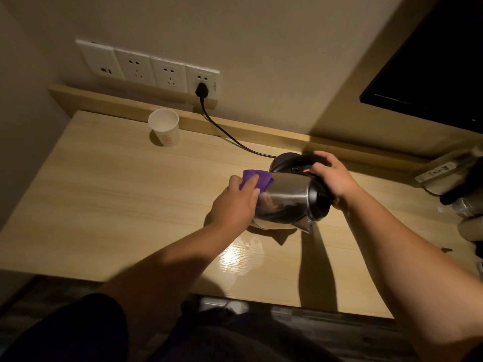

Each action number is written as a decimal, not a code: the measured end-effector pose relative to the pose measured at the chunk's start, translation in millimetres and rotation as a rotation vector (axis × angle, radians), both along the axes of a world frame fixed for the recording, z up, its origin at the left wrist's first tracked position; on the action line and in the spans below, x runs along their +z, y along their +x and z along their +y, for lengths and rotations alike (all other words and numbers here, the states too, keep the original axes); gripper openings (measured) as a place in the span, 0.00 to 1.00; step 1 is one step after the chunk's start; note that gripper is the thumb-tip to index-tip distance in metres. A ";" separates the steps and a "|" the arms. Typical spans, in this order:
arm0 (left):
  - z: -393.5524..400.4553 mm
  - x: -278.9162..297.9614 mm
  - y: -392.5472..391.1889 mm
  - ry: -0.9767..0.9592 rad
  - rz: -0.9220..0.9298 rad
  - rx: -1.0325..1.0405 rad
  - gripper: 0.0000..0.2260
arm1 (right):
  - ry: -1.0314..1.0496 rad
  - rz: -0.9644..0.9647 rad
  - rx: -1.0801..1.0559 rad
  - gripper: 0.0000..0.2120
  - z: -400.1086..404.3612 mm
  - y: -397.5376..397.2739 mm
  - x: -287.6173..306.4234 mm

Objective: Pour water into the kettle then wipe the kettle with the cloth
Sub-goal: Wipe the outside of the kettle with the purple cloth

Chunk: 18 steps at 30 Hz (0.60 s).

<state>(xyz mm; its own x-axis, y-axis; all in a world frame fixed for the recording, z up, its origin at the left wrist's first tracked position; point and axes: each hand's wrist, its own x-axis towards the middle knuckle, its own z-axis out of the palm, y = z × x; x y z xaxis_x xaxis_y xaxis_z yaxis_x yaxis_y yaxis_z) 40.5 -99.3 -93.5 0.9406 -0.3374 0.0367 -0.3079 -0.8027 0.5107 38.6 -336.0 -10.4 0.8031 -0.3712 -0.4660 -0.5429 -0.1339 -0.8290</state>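
A steel kettle [287, 197] with a black lid and handle is tilted on its side just above the wooden table [117, 194], spout pointing toward me. My right hand [332, 176] grips its black handle at the top. Against the kettle's left flank, near its base, my left hand [235, 202] presses a purple cloth [254, 178]. Behind the kettle sits its black power base [286, 160]. A white paper cup [164, 128] stands upright at the back left of the table.
A black cord [224, 131] runs from the base to a plug in the rightmost wall socket [202, 82]. A remote control [436, 172] and dark items lie at the right edge. A glossy patch [240, 254] shines on the table in front of the kettle.
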 end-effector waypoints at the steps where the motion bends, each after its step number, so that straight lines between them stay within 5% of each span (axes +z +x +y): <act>1: -5.0 4.8 -5.1 -0.017 -0.020 -0.021 0.16 | -0.010 0.009 -0.005 0.18 1.2 2.1 0.4; 11: -13.8 26.8 -30.4 -0.037 -0.330 -0.341 0.21 | -0.074 0.126 0.067 0.19 9.3 14.0 -1.2; 18: 46.9 -28.0 -29.0 0.101 -0.163 -0.228 0.23 | -0.010 0.125 -0.026 0.18 1.6 5.8 -6.2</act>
<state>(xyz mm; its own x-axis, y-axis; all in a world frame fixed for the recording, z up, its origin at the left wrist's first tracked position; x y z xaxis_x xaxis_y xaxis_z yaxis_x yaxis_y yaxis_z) 11.5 -52.3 -121.5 0.8245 -0.5491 0.1363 -0.5576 -0.7477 0.3607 44.4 -334.4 -16.6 0.7292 -0.3962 -0.5580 -0.6452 -0.1262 -0.7535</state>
